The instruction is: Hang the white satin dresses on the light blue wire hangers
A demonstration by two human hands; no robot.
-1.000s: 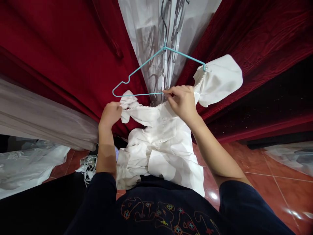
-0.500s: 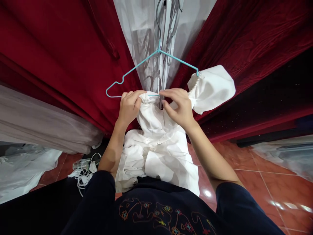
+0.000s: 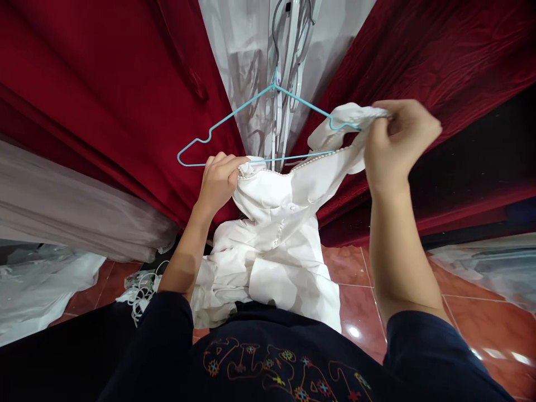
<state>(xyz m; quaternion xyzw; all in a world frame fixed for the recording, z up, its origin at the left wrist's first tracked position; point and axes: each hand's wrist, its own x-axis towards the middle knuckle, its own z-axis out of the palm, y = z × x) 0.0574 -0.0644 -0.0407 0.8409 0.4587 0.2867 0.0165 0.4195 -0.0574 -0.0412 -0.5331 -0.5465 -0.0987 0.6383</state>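
Observation:
A white dress (image 3: pixel 268 223) with a pearl-beaded neckline hangs down toward my lap. The light blue hanger (image 3: pixel 242 111) runs through its upper part and hangs by a grey hook. My left hand (image 3: pixel 220 180) is closed on the beaded left edge of the dress, by the hanger's lower bar. On the right, my right hand (image 3: pixel 402 137) is closed round the beaded shoulder and stretches it out past the hanger's right end. The tip of that end is hidden in the white cloth.
Red drapes (image 3: pixel 104 84) hang on the left, and a dark red patterned cloth (image 3: pixel 419 56) on the right. Behind the hanger stand white metal bars (image 3: pixel 288 39). White cables (image 3: pixel 142 298) lie at lower left above the red tiled floor (image 3: pixel 473 279).
My right hand has moved from the dress's middle out to the right and now grips the shoulder. The neckline is pulled wide over the hanger's right end. My left hand stays nearly still.

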